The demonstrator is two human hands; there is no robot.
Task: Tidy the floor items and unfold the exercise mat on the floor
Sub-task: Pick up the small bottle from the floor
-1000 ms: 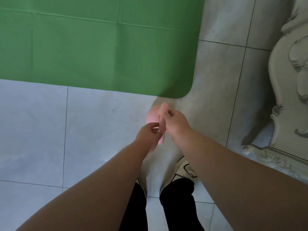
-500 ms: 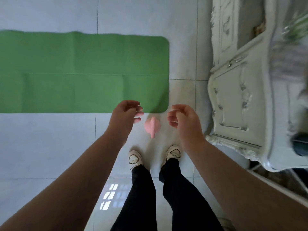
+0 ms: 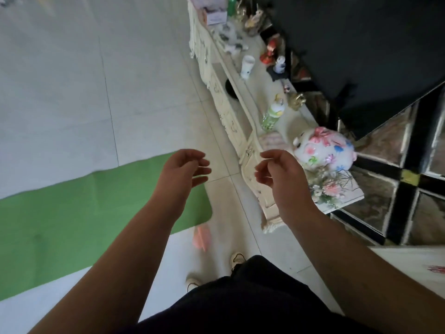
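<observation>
The green exercise mat (image 3: pixel 72 220) lies flat and unfolded on the tiled floor at the left, its rounded corner near my feet. A small pink item (image 3: pixel 201 237) lies blurred on the tiles just off that corner. My left hand (image 3: pixel 183 172) hovers above the mat's corner, fingers curled loosely apart and holding nothing. My right hand (image 3: pixel 279 177) hangs level with it to the right, in front of the cabinet, also empty with fingers apart.
An ornate cream cabinet (image 3: pixel 231 112) runs along the right, crowded with figurines, a white cup (image 3: pixel 247 66), a green bottle (image 3: pixel 272 114) and a floral piggy bank (image 3: pixel 325 150). A dark screen (image 3: pixel 349 44) stands behind it. My shoes (image 3: pixel 237 260) stand on the tiles.
Both hands let go of the pink item, which now lies on the floor. The hands rose and parted, and the view swung up and right toward the cabinet.
</observation>
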